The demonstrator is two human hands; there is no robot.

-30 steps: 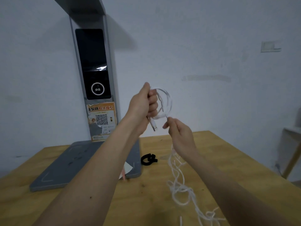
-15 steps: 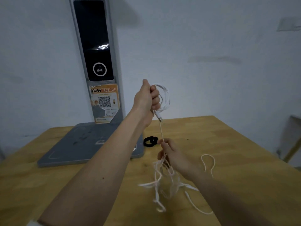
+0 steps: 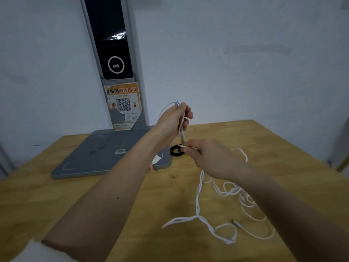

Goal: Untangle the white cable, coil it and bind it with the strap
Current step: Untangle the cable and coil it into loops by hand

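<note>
**Midway: a few loops in hand, most of the cable loose**

Centrally in the frame, the left hand (image 3: 172, 118) is closed in a pinching grip around a small bundle of loops of the white cable (image 3: 198, 197), held up above the surface (image 3: 56, 201) with a plug end hanging just below the fist. Just below and to the right of it, the right hand (image 3: 209, 157) pinches the run of cable between thumb and fingertips (image 3: 186, 148), close under that plug.

From there the cable trails down to the lower right of the frame, where it lies in twisted, overlapping loops on the wood, its other plug end resting near the bottom right. The black strap (image 3: 176, 150) lies curled on the surface just behind the right hand, beside the corner of the grey stand base (image 3: 98, 154).

Judging by how it drapes, the cable is light, thin and limp, with some twist memory; it should slide easily through a loose pinch. Taking hold near the coil and feeding short lengths seems wisest, since pulling hard could tighten the crossings.
</note>
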